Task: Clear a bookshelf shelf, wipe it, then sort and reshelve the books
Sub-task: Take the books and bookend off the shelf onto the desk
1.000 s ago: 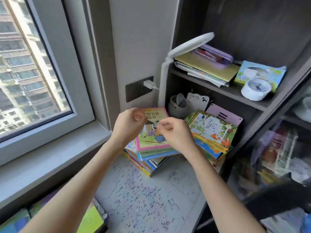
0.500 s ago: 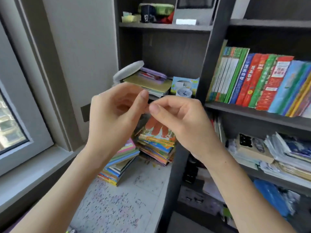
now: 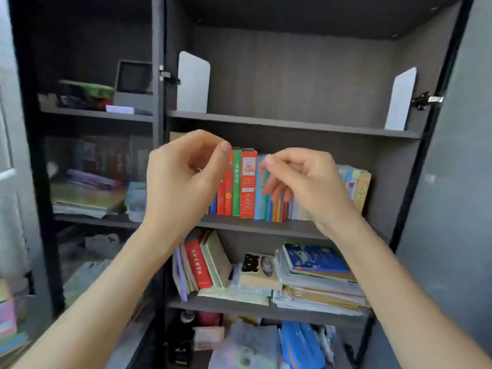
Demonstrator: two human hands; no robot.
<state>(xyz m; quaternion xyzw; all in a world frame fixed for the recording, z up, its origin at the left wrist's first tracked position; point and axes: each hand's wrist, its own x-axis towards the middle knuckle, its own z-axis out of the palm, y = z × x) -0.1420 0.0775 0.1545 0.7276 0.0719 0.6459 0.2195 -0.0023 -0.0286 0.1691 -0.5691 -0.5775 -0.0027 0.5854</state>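
Note:
I face a dark bookcase. Its upper shelf (image 3: 292, 124) holds no books, only a white bookend (image 3: 193, 82) at the left and another white bookend (image 3: 400, 99) at the right. One shelf lower stands a row of upright books (image 3: 246, 182) with red, green and blue spines. My left hand (image 3: 183, 179) and my right hand (image 3: 300, 179) are raised side by side in front of that row, a short gap between them. Each has its fingers curled towards the thumb, and I see nothing held in either. The hands hide part of the row.
Below the row lie leaning books, one a red book (image 3: 198, 265), and flat stacks of notebooks (image 3: 316, 278). The bottom shelf holds a blue pouch (image 3: 298, 344) and clutter. The left bay (image 3: 87, 187) has blurred books and papers. A colourful book stack (image 3: 8, 326) sits at the far left edge.
My view has swung from the desk and window up and right to the bookcase. My fingertips, which touched in a pinch before, have drawn apart.

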